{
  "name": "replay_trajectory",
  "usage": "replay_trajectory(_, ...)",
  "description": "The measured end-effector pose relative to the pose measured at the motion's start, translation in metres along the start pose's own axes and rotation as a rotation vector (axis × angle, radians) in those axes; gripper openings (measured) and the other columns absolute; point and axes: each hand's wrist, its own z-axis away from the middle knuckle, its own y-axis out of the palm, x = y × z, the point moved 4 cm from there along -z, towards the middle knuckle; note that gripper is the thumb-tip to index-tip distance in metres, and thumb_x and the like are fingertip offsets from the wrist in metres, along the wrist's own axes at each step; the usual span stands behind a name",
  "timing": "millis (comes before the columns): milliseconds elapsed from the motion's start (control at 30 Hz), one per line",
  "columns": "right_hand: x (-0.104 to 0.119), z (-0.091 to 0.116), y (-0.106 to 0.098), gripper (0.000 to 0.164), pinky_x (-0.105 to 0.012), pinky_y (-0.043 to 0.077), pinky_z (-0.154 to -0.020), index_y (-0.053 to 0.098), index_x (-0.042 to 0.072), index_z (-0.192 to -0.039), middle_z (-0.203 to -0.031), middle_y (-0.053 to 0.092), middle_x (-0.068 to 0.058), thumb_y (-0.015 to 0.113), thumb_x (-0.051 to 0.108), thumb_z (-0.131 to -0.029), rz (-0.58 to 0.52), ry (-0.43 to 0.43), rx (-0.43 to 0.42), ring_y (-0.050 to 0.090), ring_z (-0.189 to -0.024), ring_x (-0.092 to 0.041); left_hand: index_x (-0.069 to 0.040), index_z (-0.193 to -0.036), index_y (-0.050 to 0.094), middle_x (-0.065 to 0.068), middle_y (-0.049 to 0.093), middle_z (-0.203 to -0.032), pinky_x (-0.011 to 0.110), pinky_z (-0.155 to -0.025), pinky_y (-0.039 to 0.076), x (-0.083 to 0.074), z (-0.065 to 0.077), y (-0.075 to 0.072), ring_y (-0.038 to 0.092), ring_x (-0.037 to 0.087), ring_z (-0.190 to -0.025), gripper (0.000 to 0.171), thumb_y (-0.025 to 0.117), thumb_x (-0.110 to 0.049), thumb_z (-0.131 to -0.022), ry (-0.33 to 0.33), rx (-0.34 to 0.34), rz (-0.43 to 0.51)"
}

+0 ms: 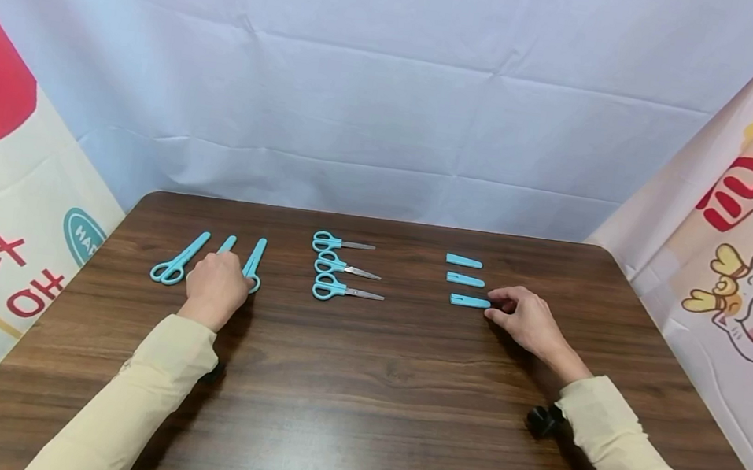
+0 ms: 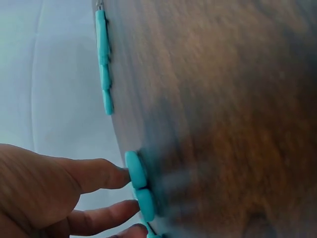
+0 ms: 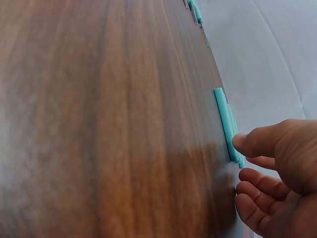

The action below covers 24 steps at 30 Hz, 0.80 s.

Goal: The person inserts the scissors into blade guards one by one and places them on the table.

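Note:
On the left lie three pairs of light-blue scissors with capped blades. My left hand [image 1: 218,283] is over this group and hides most of the middle capped pair [image 1: 229,242]. In the left wrist view its thumb and a finger pinch the handle loops of capped scissors [image 2: 136,169], apparently the rightmost pair [image 1: 255,257]. The leftmost capped pair [image 1: 180,261] lies apart. At the right, my right hand [image 1: 528,318] pinches the end of the nearest light-blue blade cap [image 1: 469,301] between thumb and finger. Two more caps, the middle [image 1: 465,279] and farthest [image 1: 463,261], lie beyond it.
Three uncapped light-blue scissors lie stacked front to back mid-table, blades pointing right: far [image 1: 327,242], middle [image 1: 330,262] and near [image 1: 329,287]. The brown wooden table [image 1: 356,391] ends at a pale hanging cloth [image 1: 365,106]. Printed cloths hang at both sides.

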Motion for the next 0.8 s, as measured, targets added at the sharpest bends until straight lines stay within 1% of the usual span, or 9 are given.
replay_trajectory(133,0.0,0.0,0.0,0.032,-0.049,0.051,-0.081,0.069,-0.004,-0.124,-0.117,0.064,-0.023,0.074,0.01,-0.096,-0.002,0.005,0.002,0.062,-0.097,-0.034,-0.004,-0.065,0.062,0.018,0.054,-0.072,0.041,-0.049,0.044,-0.003,0.001,-0.003,0.057,0.034,-0.058,0.041,0.07,-0.026,-0.099,0.008,-0.035,-0.025)
replay_trajectory(200,0.0,0.0,0.0,0.032,-0.049,0.051,-0.081,0.069,-0.004,-0.124,-0.117,0.064,-0.023,0.074,0.009,-0.096,-0.002,0.003,0.0,0.062,-0.097,-0.034,-0.004,-0.067,0.062,0.017,0.054,-0.074,0.041,-0.049,0.044,-0.007,0.003,-0.006,0.056,0.034,-0.059,0.039,0.07,-0.025,-0.099,0.028,-0.069,-0.04)
replay_trajectory(267,0.0,0.0,0.0,0.032,-0.049,0.051,-0.081,0.069,-0.004,-0.124,-0.117,0.064,-0.023,0.074,0.009,-0.095,-0.001,-0.002,-0.003,0.062,-0.097,-0.034,-0.005,-0.068,0.063,0.016,0.055,-0.075,0.042,-0.049,0.043,-0.012,0.004,-0.007,0.056,0.034,-0.06,0.036,0.07,-0.023,-0.098,0.063,-0.107,-0.048)
replay_trajectory(400,0.001,0.0,0.0,0.031,-0.049,0.051,-0.081,0.069,-0.005,-0.123,-0.116,0.065,-0.023,0.074,0.008,-0.095,0.003,-0.012,-0.009,0.062,-0.096,-0.034,-0.001,-0.089,0.076,0.017,0.065,-0.084,0.047,-0.056,0.05,-0.025,0.009,-0.009,0.063,0.036,-0.069,0.02,0.075,-0.02,-0.096,0.177,-0.204,-0.041)
replay_trajectory(433,0.001,0.0,0.0,0.031,-0.049,0.051,-0.081,0.069,-0.005,-0.123,-0.115,0.065,-0.023,0.074,0.008,-0.095,0.004,-0.013,-0.009,0.062,-0.095,-0.033,-0.001,-0.095,0.078,0.018,0.067,-0.087,0.049,-0.061,0.052,-0.028,0.01,-0.009,0.064,0.037,-0.071,0.018,0.075,-0.019,-0.095,0.208,-0.223,-0.037)
replay_trajectory(500,0.001,0.0,0.0,0.031,-0.048,0.05,-0.08,0.069,-0.005,-0.123,-0.115,0.065,-0.022,0.074,0.008,-0.095,0.008,-0.013,-0.008,0.061,-0.095,-0.033,0.0,-0.107,0.078,0.019,0.071,-0.096,0.052,-0.068,0.052,-0.033,0.011,-0.008,0.066,0.038,-0.075,0.023,0.077,-0.018,-0.094,0.267,-0.255,-0.021)
replay_trajectory(600,0.001,0.0,0.0,0.031,-0.047,0.05,-0.08,0.07,-0.005,-0.123,-0.113,0.065,-0.021,0.074,0.008,-0.095,0.014,-0.015,-0.007,0.061,-0.094,-0.032,-0.001,-0.11,0.078,0.019,0.072,-0.105,0.056,-0.077,0.049,-0.04,0.012,-0.007,0.066,0.039,-0.081,0.023,0.078,-0.017,-0.093,0.342,-0.271,0.009)
replay_trajectory(733,0.002,0.0,0.0,0.03,-0.047,0.05,-0.079,0.07,-0.005,-0.122,-0.112,0.065,-0.021,0.075,0.008,-0.095,0.013,-0.017,-0.007,0.061,-0.093,-0.031,-0.004,-0.112,0.077,0.017,0.071,-0.111,0.058,-0.088,0.046,-0.049,0.012,-0.005,0.067,0.038,-0.098,0.021,0.077,-0.016,-0.094,0.415,-0.24,0.047)
replay_trajectory(800,0.003,0.0,0.0,0.03,-0.047,0.05,-0.08,0.07,-0.005,-0.122,-0.112,0.065,-0.021,0.074,0.008,-0.095,0.011,-0.016,-0.007,0.061,-0.093,-0.031,-0.004,-0.113,0.077,0.016,0.071,-0.114,0.057,-0.09,0.045,-0.052,0.012,-0.004,0.067,0.036,-0.102,0.022,0.076,-0.016,-0.095,0.449,-0.213,0.063)
